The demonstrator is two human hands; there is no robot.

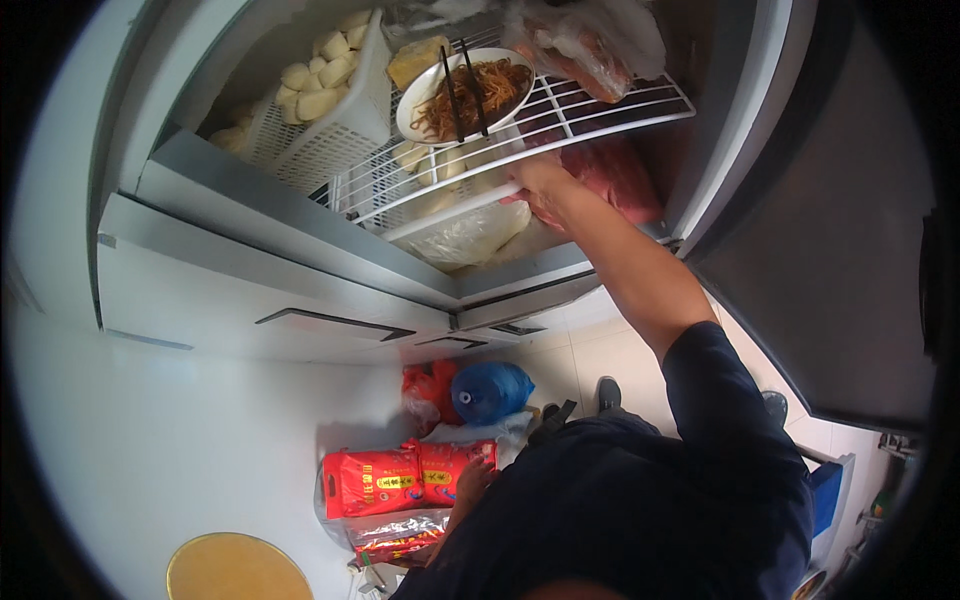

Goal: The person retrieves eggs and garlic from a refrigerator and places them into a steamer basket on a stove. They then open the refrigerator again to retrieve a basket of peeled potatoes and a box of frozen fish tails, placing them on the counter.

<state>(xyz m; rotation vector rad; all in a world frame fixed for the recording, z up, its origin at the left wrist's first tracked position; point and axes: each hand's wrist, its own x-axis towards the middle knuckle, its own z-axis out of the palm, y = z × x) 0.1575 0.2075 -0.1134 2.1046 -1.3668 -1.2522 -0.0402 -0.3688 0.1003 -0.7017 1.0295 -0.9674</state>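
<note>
My right hand (538, 180) reaches into the refrigerator, its fingers closed around the rim of a white plastic basket (450, 214) below the white wire shelf (622, 112). Pale pieces of food lie in that basket, and a clear plastic bag (469, 238) shows under its rim. On the shelf above sits a white bowl (407, 124) of brown noodles (499, 81), with two dark chopsticks (451, 90) across it. Down at my side, my left hand (472, 480) appears beside the red rice bags (375, 480); my body partly hides it, so its grip is unclear.
A white perforated basket (337, 146) holds peeled pale pieces (319, 82). Bagged meat (600, 56) lies on the shelf, with red meat (619, 176) below. The dark refrigerator door (817, 247) stands open at right. A blue water jug (491, 391) is on the floor.
</note>
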